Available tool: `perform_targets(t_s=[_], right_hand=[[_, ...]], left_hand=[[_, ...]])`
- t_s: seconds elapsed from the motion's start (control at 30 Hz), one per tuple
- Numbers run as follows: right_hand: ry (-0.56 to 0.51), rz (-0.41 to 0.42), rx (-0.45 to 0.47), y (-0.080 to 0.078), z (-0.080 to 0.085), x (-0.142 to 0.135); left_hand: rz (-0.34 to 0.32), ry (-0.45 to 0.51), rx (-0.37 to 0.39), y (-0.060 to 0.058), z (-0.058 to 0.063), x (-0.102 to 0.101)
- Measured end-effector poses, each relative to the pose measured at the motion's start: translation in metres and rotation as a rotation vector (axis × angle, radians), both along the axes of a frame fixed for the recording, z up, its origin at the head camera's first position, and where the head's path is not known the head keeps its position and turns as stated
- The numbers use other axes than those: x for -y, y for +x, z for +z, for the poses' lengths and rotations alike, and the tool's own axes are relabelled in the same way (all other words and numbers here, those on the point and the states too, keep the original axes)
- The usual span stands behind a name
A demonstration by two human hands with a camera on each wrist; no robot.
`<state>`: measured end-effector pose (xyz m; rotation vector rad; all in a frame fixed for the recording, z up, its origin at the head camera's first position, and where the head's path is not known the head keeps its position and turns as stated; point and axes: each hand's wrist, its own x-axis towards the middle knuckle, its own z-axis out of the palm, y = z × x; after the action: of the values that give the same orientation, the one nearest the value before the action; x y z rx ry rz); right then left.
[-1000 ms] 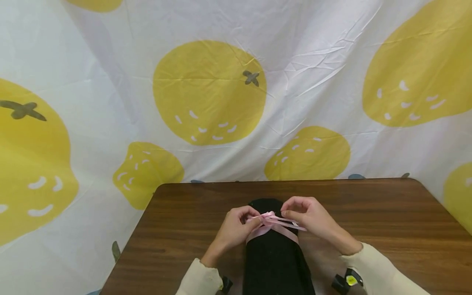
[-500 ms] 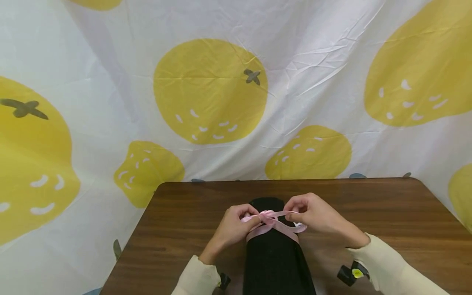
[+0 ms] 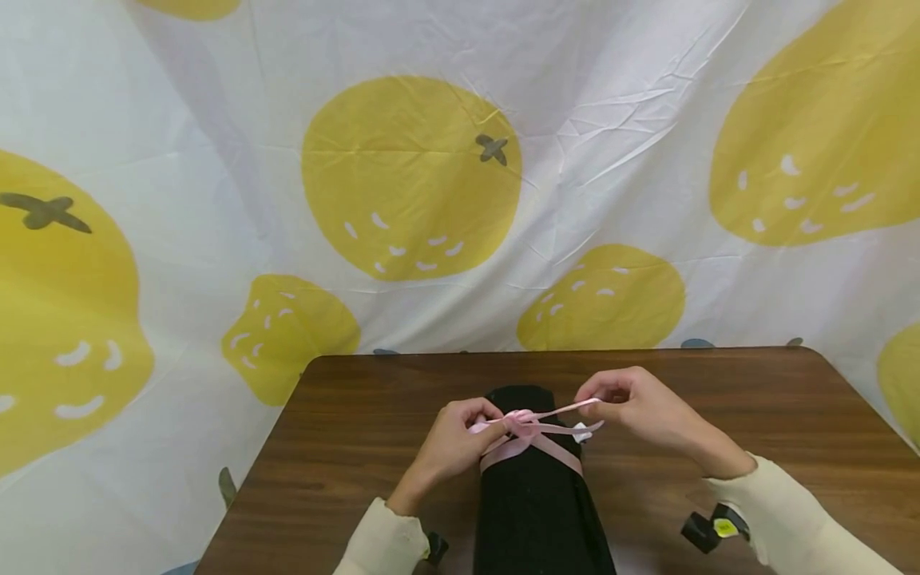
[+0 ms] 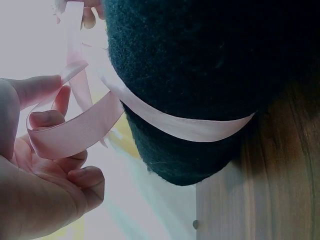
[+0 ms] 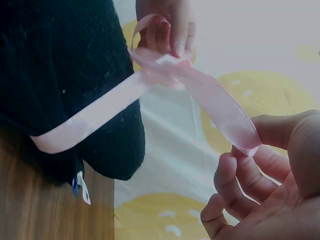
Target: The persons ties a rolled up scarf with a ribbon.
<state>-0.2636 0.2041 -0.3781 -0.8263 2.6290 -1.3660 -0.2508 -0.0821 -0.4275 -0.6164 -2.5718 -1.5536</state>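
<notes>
A black fuzzy cloth bundle (image 3: 535,511) lies lengthwise on the table, with a pink ribbon (image 3: 561,455) wrapped round it and crossed on top. Left of the crossing, my left hand (image 3: 460,439) pinches a loop of ribbon between thumb and fingers; the left wrist view shows this loop (image 4: 75,127) bulging over the curled fingers. Off to the right, my right hand (image 3: 640,407) pinches another stretch of ribbon, drawn out from the knot (image 3: 521,422). A second pink strand hangs loose below it. The knot's layers are too blurred to tell apart.
The brown wooden table (image 3: 359,463) reaches back to a white cloth (image 3: 446,319) printed with yellow fruit. A small white tag (image 3: 580,434) sticks out at the bundle's right side. Black wrist devices (image 3: 707,529) hang below both sleeves.
My right hand has moved right and slightly up, and its ribbon strand has lengthened and straightened. My left hand stays by the knot, nearly unmoved.
</notes>
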Motion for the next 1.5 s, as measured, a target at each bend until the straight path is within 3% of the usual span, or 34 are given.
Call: perform_targets(t_s=[0.2,0.47,0.6,0.83,0.97,1.13,1.33,1.5], right_hand=[[-0.031,-0.036,-0.015,-0.002,0.003,-0.011],[-0.224,0.014,0.063,-0.005,0.004,-0.018],[-0.249,0.003,0.073,-0.005,0.005,-0.019],[-0.135,-0.047,-0.002,-0.006,0.006,-0.023],[-0.087,0.040,0.057,-0.009,0.001,-0.025],[0.057,0.141,0.088,-0.010,-0.006,-0.024],[0.253,0.066,0.027,-0.001,-0.006,-0.010],[0.192,0.100,0.026,0.002,-0.011,0.011]], left_hand=[[-0.002,-0.005,0.014,0.000,0.001,0.000],[0.002,-0.023,0.011,-0.001,0.002,-0.001],[-0.005,-0.013,0.024,-0.001,0.001,-0.001],[-0.013,-0.003,0.017,-0.002,0.000,0.000],[-0.021,0.005,0.010,-0.002,0.001,-0.001],[-0.018,0.000,0.019,-0.002,0.004,-0.002],[-0.016,-0.009,0.031,-0.001,0.005,-0.003],[-0.022,-0.001,0.043,-0.002,0.005,-0.004]])
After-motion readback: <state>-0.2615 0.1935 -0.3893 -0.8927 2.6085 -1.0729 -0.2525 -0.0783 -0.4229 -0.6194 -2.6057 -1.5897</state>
